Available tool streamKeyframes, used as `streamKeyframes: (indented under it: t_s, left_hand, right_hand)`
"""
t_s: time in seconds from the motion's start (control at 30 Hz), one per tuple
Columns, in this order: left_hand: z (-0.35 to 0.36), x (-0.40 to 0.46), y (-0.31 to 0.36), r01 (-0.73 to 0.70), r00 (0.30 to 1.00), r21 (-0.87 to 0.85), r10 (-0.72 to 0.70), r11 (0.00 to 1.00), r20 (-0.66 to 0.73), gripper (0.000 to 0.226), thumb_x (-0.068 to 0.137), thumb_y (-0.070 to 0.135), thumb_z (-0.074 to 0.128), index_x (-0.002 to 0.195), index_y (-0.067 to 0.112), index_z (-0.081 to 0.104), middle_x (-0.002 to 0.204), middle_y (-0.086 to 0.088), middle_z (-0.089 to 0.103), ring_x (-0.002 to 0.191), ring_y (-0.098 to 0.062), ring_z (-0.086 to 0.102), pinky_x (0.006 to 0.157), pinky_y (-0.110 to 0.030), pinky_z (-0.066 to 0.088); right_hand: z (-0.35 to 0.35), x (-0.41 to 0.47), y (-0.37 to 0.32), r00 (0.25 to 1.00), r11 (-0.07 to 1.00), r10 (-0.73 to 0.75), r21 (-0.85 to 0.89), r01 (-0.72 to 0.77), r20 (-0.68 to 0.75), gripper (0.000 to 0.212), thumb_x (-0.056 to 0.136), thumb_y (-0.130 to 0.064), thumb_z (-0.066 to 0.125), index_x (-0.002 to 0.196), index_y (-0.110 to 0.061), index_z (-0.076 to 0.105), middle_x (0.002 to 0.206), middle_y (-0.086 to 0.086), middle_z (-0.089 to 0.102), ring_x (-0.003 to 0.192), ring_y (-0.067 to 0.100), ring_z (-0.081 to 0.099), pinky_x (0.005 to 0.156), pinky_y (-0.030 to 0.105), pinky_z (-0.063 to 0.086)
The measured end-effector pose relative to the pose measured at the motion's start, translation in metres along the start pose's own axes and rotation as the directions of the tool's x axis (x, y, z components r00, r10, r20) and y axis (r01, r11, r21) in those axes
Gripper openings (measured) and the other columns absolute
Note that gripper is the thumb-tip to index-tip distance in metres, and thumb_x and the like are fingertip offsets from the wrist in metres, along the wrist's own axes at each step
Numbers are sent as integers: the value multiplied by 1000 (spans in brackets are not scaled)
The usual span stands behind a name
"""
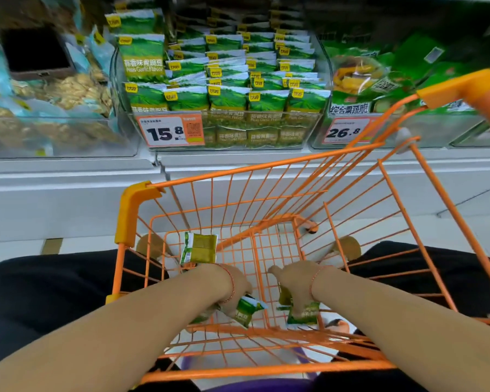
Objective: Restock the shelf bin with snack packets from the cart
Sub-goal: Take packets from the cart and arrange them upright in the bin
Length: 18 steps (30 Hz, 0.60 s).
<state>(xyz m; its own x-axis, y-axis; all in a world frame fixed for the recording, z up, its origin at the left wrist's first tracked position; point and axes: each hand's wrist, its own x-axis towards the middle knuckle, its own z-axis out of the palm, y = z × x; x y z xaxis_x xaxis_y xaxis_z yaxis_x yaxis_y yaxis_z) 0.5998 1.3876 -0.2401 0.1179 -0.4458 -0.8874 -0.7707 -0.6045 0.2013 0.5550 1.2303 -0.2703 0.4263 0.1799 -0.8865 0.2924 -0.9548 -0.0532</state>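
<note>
Head view: both arms reach down into an orange wire cart point(266, 176) parked against a shelf. The left hand point(235, 290) is low in the cart, fingers curled round a green packet point(248, 309) that sticks out below the wrist; more green shows under that hand, too hidden to count. The right hand point(294, 284) is just beside it, a little apart, and grips another packet point(303, 314), with a second green edge showing at its thumb side. Each wrist carries a thin red string. 1 loose packet point(198, 248) lies tilted against the cart's far left inner corner, near the left hand but not touching it.

Above the cart, on the shelf, a clear bin point(224, 137) stands packed with rows of the same green pea packets, upright and overlapping. A price tag point(170, 131) reading 15.8 is fixed to its front, left of centre. To the right sits another bin point(385, 89) of green bags with a tag point(344, 131) reading 26.8, partly behind the cart's rim. To the left a bin point(54, 108) holds pale, blurred snack bags. Dark trouser legs flank the cart on both sides.
</note>
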Motion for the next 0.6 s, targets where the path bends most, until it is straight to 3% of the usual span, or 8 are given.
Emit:
streamKeyframes:
  t_s: [0.07,0.13,0.2,0.3,0.37,0.43,0.53,0.6]
  left_hand:
    - [-14,-10,1,-20,999,-37,19,999,-34,51,91,23,57,139,14,42,95,-6,56,73,-21,49,72,-36,47]
    - [-21,-15,-1,-28,998,-77,24,997,-51,45,93,24,55,134,9,45,96,-10,55,81,-27,56,77,-38,49]
    - [-32,-23,-3,-36,994,-147,20,989,-107,36,95,26,54,124,5,50,92,-12,57,79,-27,58,71,-35,49]
    - [-49,-45,-11,-111,971,-325,32,939,-238,19,93,26,57,105,12,53,68,-3,48,52,-13,43,55,-27,40]
    - [-52,-57,-22,-207,939,-470,40,858,-341,25,92,26,61,107,8,54,81,-6,61,60,-17,57,66,-30,50]
    - [-52,-73,-33,-313,891,-596,11,739,-455,29,88,25,68,111,11,57,94,-4,67,76,-23,68,74,-32,56]
    - [-48,-105,-47,-355,828,-638,-88,684,-555,52,83,36,71,129,23,52,118,5,64,101,-14,64,88,-28,53]
    - [-43,-122,-53,-404,775,-665,-151,629,-614,50,83,36,71,128,26,53,114,8,64,92,-4,64,81,-21,53]
  right_hand:
    - [-1,-3,1,999,999,20,45,-18,-36,98,79,-30,77,149,-10,11,101,15,60,88,28,57,66,34,42]
    - [-3,-5,4,999,997,36,72,-34,-32,78,81,-31,74,142,-6,32,110,17,61,94,30,59,68,35,44]
    - [-8,-6,6,998,992,35,119,-29,-47,45,83,-32,72,113,-1,60,100,17,65,89,29,61,73,37,50]
    - [-22,-16,6,993,981,38,194,-17,-107,19,86,-25,70,80,-7,65,78,10,61,73,21,57,65,28,45]
    - [-33,-28,4,987,981,65,188,-37,-149,15,88,-17,66,79,-9,58,74,7,52,68,17,48,60,26,38]
    - [-48,-42,4,967,985,102,157,-66,-233,10,90,-14,62,84,-7,57,75,7,50,65,16,43,60,30,41]
    - [-81,-72,12,899,972,148,230,-55,-413,16,91,-9,55,92,-9,71,88,10,63,78,23,57,71,31,45]
    - [-103,-104,17,817,936,192,350,13,-543,19,89,-11,60,103,-12,73,95,5,67,87,18,59,73,25,44]
